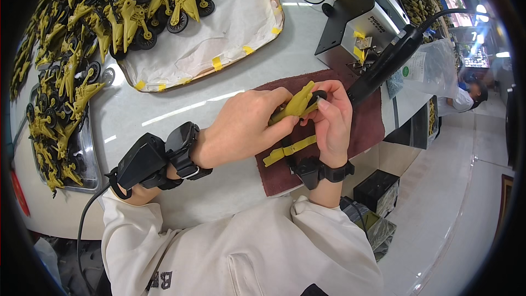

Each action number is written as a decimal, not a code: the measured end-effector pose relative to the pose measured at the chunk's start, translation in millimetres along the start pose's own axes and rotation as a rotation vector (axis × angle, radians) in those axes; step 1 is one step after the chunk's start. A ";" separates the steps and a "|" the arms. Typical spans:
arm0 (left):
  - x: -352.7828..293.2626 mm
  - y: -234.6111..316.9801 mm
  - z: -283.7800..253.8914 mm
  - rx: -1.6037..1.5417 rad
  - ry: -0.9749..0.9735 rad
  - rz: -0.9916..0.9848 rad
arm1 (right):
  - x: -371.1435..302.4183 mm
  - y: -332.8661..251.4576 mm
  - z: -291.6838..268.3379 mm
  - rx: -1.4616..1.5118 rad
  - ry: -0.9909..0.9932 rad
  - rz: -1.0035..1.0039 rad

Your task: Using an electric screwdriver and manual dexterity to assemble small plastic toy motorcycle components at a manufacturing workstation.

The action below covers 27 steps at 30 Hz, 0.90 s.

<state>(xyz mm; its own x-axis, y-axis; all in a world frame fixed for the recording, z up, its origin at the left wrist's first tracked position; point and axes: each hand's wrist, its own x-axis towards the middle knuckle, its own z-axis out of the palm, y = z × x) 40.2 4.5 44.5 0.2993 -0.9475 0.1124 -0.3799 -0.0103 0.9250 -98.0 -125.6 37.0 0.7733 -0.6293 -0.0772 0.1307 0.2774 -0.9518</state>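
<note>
Large lined tray (205,49) bore wheeled yellow toy motorbikes (186,3), apparently complete. Above the maroon cloth (364,118), left hand (246,118) gripped a yellow toy body (296,105); right hand (333,120) pinched a black part (316,96) against it, fitting seemingly unfinished. Yellow strip (290,151) lay apart below.

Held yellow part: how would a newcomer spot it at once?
Start at the maroon cloth on the white table. Above it, the left hand grips the held yellow part while the right hand pinches a black part beside it. Unlike the yellow strip below it in the picture, it sits between the two hands.
</note>
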 end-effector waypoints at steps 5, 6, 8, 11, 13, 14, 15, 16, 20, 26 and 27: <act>-0.2 -0.8 0.8 0.000 0.006 0.005 | -0.7 -0.4 0.3 -0.016 0.004 -0.004; -0.6 -0.8 0.6 0.002 0.006 0.003 | -0.7 -0.2 0.6 -0.016 0.004 -0.004; -1.5 -0.7 0.9 0.016 0.003 0.004 | -1.0 0.3 1.1 -0.025 0.002 -0.002; -1.8 -1.3 3.9 0.056 0.038 0.061 | -0.7 2.5 -1.6 -0.015 -0.008 -0.017; -2.2 -1.3 4.8 0.087 0.080 0.114 | 0.0 2.8 -1.9 -0.011 -0.009 -0.019; -2.3 -1.7 4.9 0.097 0.083 0.111 | 0.2 3.0 -2.1 -0.009 -0.010 -0.020; -2.6 -1.7 4.5 0.107 0.087 0.112 | 0.1 2.7 -1.7 -0.010 -0.011 -0.022; -2.6 -1.4 3.8 0.108 0.088 0.113 | -0.1 2.3 -1.2 -0.008 -0.010 -0.015; -0.3 -0.5 0.8 0.040 0.029 0.043 | 1.5 1.4 -1.5 0.003 -0.015 -0.009; 0.1 0.2 -0.2 0.040 -0.009 -0.001 | 0.8 1.1 0.1 0.005 -0.008 -0.017; -0.3 -0.8 0.5 0.039 0.007 0.022 | 0.5 1.3 0.2 0.005 -0.007 -0.016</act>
<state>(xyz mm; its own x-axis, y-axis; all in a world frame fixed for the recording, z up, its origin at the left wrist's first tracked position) 40.0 4.6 43.5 0.2969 -0.9453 0.1351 -0.4205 -0.0025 0.9073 -97.3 -125.5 35.7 0.7756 -0.6284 -0.0596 0.1465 0.2710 -0.9514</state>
